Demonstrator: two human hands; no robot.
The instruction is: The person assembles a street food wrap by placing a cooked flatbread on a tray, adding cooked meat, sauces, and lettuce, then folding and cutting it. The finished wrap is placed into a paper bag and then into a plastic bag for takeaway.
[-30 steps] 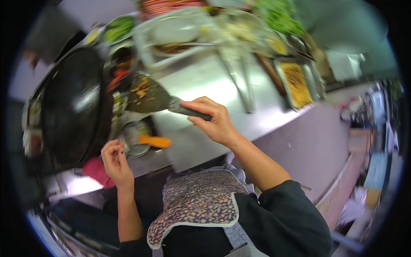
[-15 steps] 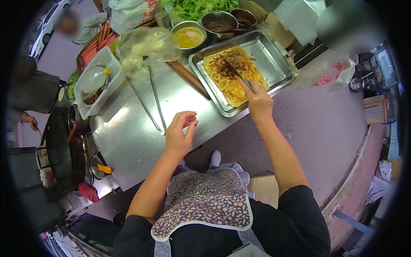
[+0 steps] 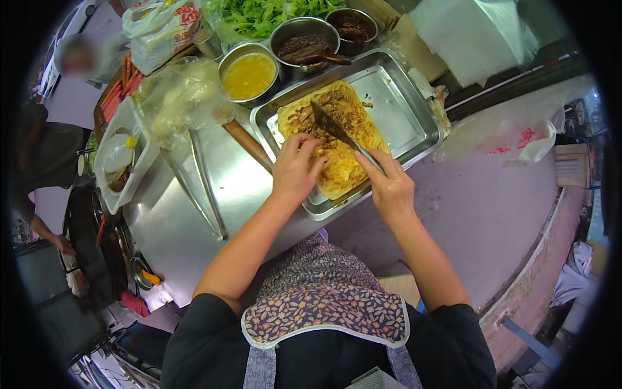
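A golden flatbread [image 3: 342,178] lies in a shallow steel tray [image 3: 414,133], spread with brown shredded filling [image 3: 346,104] over its upper part. My right hand [image 3: 392,189] is closed round the metal handle of a knife [image 3: 332,124], whose dark, food-smeared blade rests flat over the filling. At the flatbread's left side is my left hand [image 3: 298,170], fingers bent and the thumb apart from them. Its fingertips touch the flatbread's top near the filling; nothing shows gripped in them.
Left of the tray are a wooden rolling pin [image 3: 249,146] and long metal tongs [image 3: 206,194]. Steel bowls of yellow liquid [image 3: 249,76] and dark sauce [image 3: 303,45] stand behind, beside leafy greens [image 3: 272,16]. A co-worker's hand [image 3: 63,245] is near a black griddle [image 3: 97,259] at far left.
My left hand has moved from above the steel table up and right onto the flatbread. The knife blade has swung up and left over the filling. The whole view has shifted.
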